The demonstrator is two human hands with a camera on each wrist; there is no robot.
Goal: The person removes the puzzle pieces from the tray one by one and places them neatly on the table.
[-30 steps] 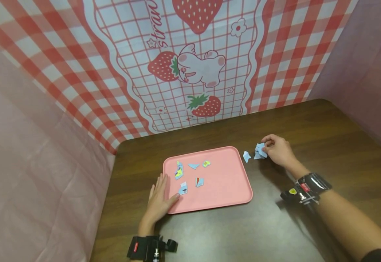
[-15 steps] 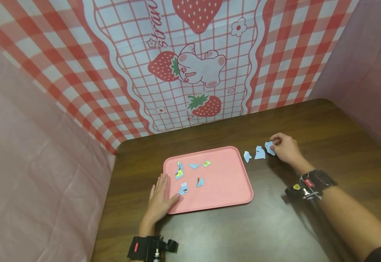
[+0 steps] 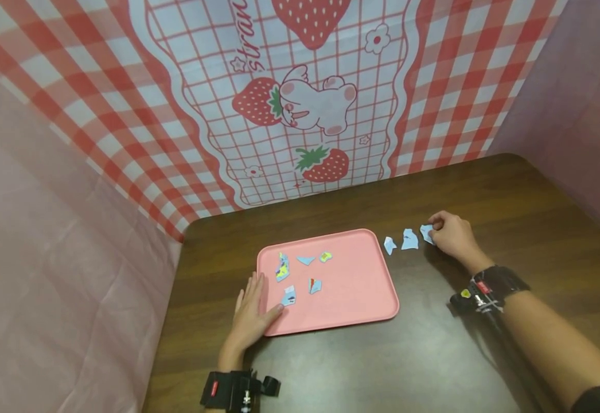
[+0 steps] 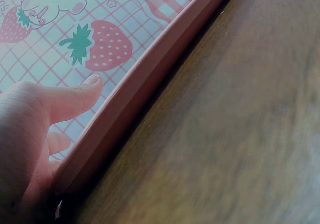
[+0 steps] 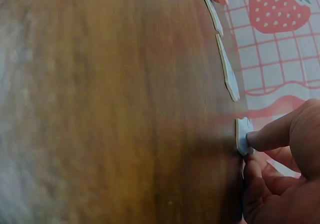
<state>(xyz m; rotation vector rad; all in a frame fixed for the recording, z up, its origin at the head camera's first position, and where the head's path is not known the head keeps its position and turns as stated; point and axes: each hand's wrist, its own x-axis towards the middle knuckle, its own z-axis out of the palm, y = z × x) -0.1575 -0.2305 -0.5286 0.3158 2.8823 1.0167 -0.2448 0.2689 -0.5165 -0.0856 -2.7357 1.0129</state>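
Note:
My right hand pinches a light blue, irregular puzzle piece between thumb and fingers, low over the wooden table, right of the pink tray. In the right wrist view the thumb presses on the face of that piece. A second blue piece and a smaller one lie in a row between it and the tray. My left hand rests along the tray's left rim with fingers extended, its thumb over the front left corner. In the left wrist view the thumb shows beside the tray's wall.
Several pieces lie in the tray's left half: a tall yellow-and-purple one, a blue triangle, a small yellow one, a blue one with a red mark and one near my left thumb. A strawberry-print cloth hangs behind.
My right hand has moved right, drawing the upper blue piece off the other, so both now lie apart. Over the last half second it has barely shifted. The left hand stays put.

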